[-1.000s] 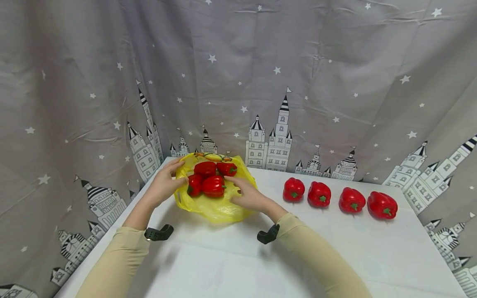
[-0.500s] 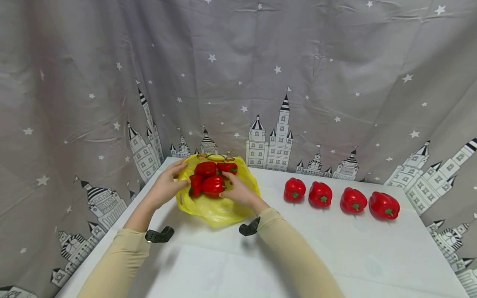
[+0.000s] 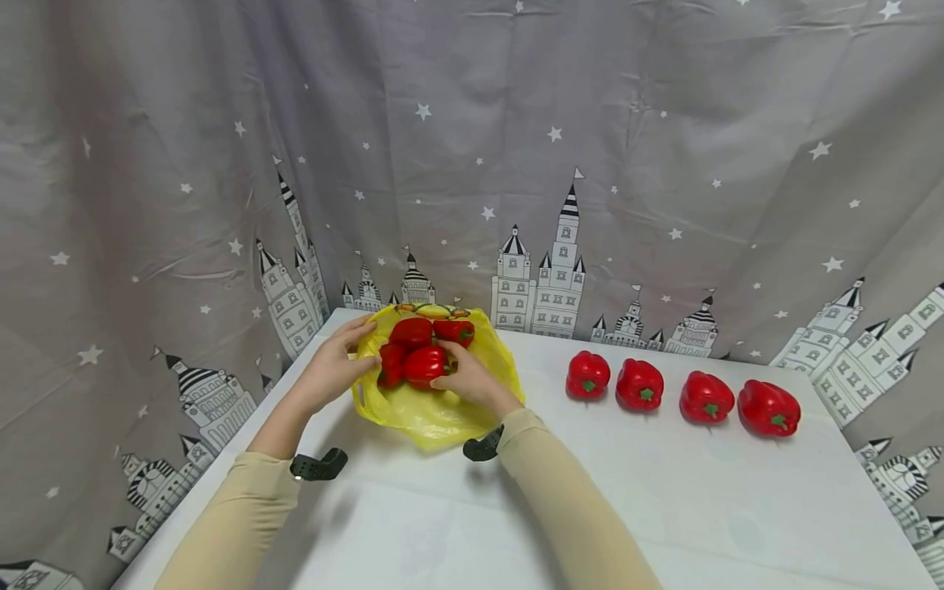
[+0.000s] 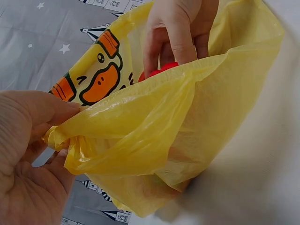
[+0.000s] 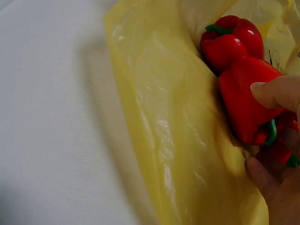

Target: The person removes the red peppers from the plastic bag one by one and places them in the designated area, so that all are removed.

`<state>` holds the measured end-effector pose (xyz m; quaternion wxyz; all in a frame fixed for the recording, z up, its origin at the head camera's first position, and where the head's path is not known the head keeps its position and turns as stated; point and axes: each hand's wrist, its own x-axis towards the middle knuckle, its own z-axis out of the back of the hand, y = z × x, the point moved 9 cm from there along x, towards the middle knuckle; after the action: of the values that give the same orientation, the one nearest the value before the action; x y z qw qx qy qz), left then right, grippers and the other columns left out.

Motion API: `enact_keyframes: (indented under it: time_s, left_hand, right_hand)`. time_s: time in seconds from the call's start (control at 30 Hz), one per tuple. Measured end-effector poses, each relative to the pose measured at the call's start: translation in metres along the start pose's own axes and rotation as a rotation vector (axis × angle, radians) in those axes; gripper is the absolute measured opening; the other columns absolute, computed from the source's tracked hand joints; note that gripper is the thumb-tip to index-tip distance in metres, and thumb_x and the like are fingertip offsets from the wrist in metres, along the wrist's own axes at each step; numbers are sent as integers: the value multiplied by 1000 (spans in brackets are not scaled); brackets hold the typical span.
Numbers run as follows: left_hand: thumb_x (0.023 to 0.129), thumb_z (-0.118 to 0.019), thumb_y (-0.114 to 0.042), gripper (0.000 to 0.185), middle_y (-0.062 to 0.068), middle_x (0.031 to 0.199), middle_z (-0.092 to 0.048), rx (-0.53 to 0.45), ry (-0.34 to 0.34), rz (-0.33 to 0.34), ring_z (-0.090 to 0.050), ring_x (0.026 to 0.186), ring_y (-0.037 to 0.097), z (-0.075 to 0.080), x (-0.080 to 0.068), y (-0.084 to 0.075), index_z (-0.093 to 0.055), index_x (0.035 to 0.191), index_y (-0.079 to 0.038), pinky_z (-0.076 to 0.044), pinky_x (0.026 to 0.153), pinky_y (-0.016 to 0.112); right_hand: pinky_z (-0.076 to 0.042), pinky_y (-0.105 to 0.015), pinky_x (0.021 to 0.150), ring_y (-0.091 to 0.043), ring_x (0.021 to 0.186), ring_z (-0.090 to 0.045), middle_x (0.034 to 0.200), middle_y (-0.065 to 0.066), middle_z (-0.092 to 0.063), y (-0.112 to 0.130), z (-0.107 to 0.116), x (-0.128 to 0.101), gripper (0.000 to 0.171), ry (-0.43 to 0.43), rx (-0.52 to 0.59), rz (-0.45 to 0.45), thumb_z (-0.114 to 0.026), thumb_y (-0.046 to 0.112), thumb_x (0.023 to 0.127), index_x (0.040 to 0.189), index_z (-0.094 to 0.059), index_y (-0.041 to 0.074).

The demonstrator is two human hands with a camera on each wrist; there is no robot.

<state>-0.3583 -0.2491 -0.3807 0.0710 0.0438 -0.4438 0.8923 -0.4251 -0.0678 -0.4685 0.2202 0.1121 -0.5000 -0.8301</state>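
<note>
the right hand (image 3: 472,378) curled its thumb and fingers round a glossy red bell pepper (image 3: 425,365) inside the crinkled yellow plastic bag (image 3: 435,410), left of centre in the head view. the left hand (image 3: 333,369) pinched the bag's left rim, bunching the film between thumb and fingers. three more red peppers (image 3: 413,332) lay in the bag beside the gripped one. to the right, well apart, a row of four red peppers (image 3: 682,395) sat on the white table (image 3: 737,508), before the grey star-and-castle curtain (image 3: 516,164).
</note>
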Motion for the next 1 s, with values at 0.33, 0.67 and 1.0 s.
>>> enact_keyframes:
  time_s: [0.33, 0.67, 1.0]
  left_hand:
    - [86, -63, -21, 61, -3, 150, -24, 2, 1, -2, -38, 124, 33, 0, -2, -2, -39, 141, -7, -46, 91, 41]
    - [86, -62, -19, 61, -3, 150, -24, 19, 6, -13, -36, 127, 34, 0, -3, -3, -39, 141, -6, -44, 94, 43]
    - [86, -63, -17, 61, -4, 150, -25, 19, 6, -28, -37, 125, 32, 0, -3, -3, -38, 142, -7, -42, 95, 43]
  right_hand:
    - [-40, -34, 97, -18, 115, -46, 129, -1, -46, -5, 3, -10, 73, -16, -32, -21, -76, 26, 77, 138, -37, 14]
    - [-40, -35, 96, -18, 115, -45, 129, -2, -43, -5, 6, -33, 79, -23, -153, -13, -76, 32, 75, 141, -34, 19]
    - [-39, -39, 97, -21, 114, -46, 128, -6, -43, -5, 4, -44, 85, -45, -202, -30, -77, 40, 71, 142, -34, 20]
